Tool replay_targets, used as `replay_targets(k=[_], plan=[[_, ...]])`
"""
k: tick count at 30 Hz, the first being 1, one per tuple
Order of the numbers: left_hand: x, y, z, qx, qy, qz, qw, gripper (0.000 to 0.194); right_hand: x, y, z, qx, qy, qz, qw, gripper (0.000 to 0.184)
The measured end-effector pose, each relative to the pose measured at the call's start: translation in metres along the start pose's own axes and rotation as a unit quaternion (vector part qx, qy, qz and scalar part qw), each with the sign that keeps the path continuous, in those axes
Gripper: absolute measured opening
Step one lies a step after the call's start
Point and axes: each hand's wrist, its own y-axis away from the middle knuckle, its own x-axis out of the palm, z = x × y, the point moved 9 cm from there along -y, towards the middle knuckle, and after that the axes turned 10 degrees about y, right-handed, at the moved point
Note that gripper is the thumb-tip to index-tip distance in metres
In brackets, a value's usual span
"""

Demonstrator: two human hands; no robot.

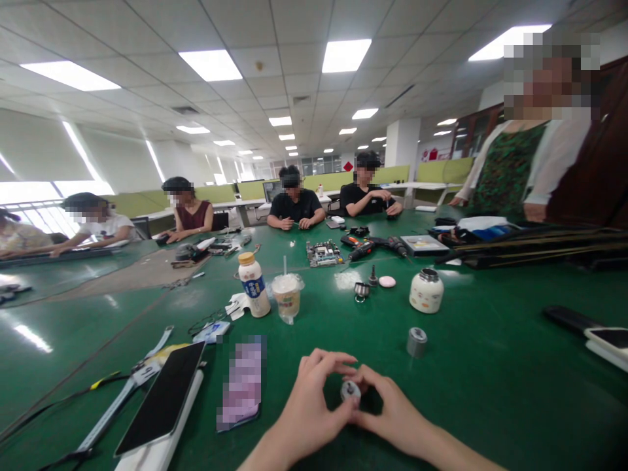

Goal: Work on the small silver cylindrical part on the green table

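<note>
A small round silver-grey metal part [350, 391] with a dark centre is held just above the green table, between my two hands. My left hand [314, 396] curls around its left side, with the thumb pressed against its lower edge. On the other side, my right hand [387, 405] closes on the part with bent fingers; some of the fingertips are hidden. A larger grey metal cylinder [417, 342] stands on the table beyond my right hand. To the left of my hands lies a phone [241, 386], its screen blurred out.
A white flask [426, 292], a milk bottle [254, 288] and a plastic cup [288, 297] stand farther off. A black-screened tablet [164, 396] lies left. Beyond are a circuit board [325, 254] and a power drill [362, 250]. Several people sit around the table; one stands at right.
</note>
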Motion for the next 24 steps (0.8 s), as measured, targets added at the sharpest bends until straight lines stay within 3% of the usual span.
replay_targets(k=[7,12,18,24], plan=[[-0.005,-0.002,0.003,-0.013,-0.016,-0.026,0.999,0.035,0.001,0.0,-0.003,0.006,0.024,0.001,1.0,0.025],[-0.027,-0.008,0.033,-0.047,-0.009,-0.111,0.993,0.024,0.001,-0.001,-0.001,0.007,0.009,0.009,1.0,0.031],[-0.025,-0.009,0.079,-0.093,-0.064,-0.08,0.99,0.029,0.0,0.001,-0.003,0.017,0.001,0.012,1.0,0.034],[-0.018,-0.007,0.085,-0.095,-0.011,-0.076,0.993,0.029,0.0,0.001,-0.001,0.021,-0.004,0.012,1.0,0.034]])
